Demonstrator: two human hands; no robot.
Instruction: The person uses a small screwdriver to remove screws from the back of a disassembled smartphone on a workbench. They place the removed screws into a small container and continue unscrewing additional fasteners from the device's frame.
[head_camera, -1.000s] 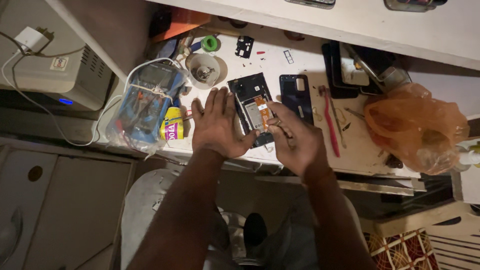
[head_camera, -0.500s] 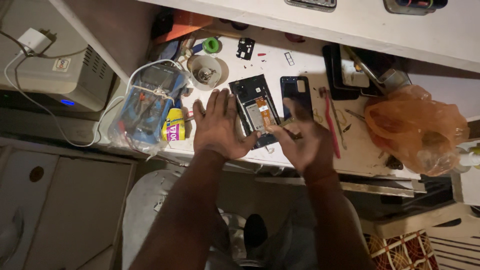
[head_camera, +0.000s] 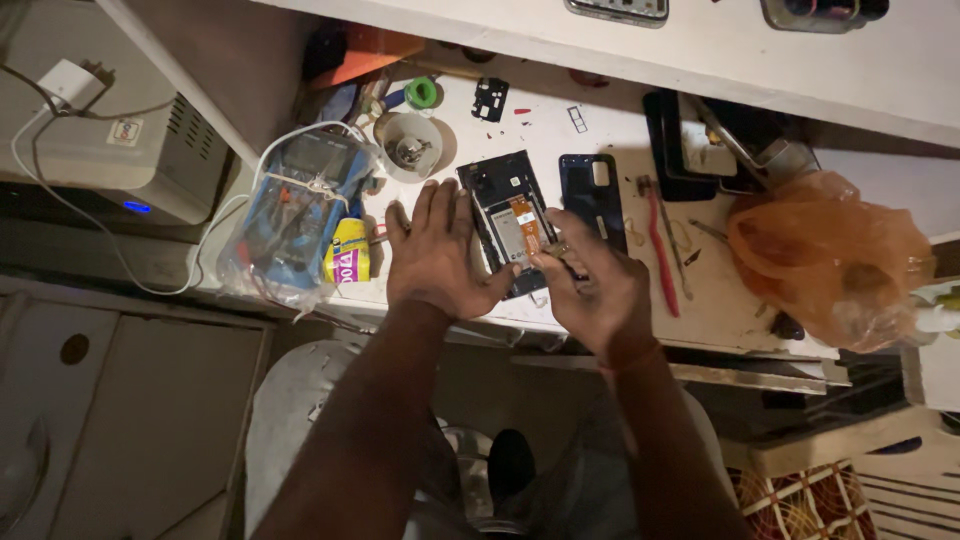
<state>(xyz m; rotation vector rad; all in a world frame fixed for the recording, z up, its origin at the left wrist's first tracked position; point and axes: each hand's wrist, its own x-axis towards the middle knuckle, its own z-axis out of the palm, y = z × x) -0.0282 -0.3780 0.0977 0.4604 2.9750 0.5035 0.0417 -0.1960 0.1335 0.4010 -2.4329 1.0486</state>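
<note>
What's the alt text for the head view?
A person's left hand rests flat beside an opened phone on a cluttered white bench, while the right hand works at the phone's lower edge. A multimeter in a plastic bag lies to the left, and an orange bag to the right.

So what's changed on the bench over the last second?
Little. The right hand shifted slightly over the lower edge of the opened phone; whether it holds a small tool is unclear. The left hand stayed flat beside the phone. The back cover, red tool and orange bag have not moved.
</note>
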